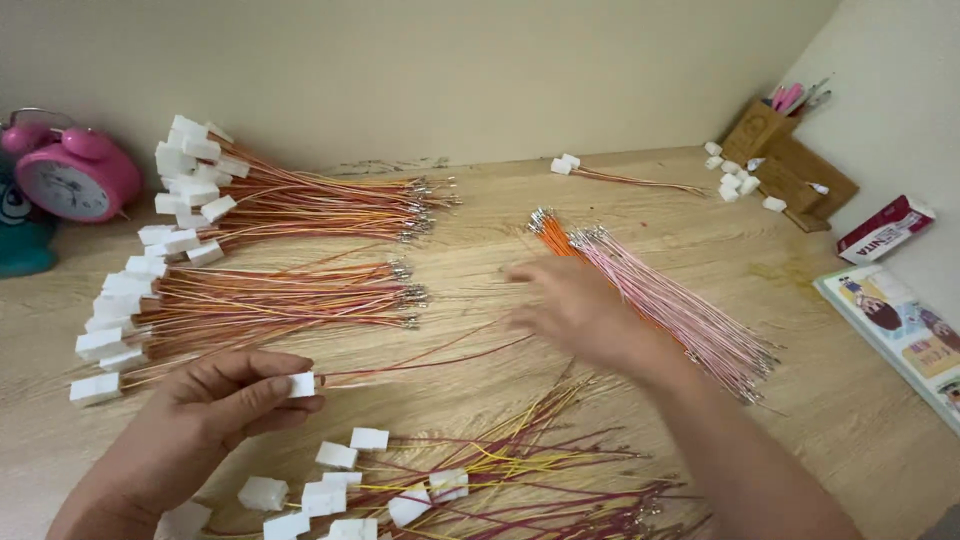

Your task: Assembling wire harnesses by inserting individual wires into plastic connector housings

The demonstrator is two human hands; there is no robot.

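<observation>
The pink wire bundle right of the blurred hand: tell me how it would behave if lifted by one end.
The pink wire bundle would probably droop, since its strands are thin and long. It lies loose with no tie visible, so it would likely fan apart. It looks light for its length.

A home desk: a pink alarm clock (70,172) sat at ten o'clock, a wooden pen holder (775,140) at two

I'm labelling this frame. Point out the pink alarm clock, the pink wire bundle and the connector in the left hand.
Pink alarm clock (68,185), head view, dial.
Pink wire bundle (680,310), head view, mid-length.
White connector (302,384), head view, exposed face.
</observation>
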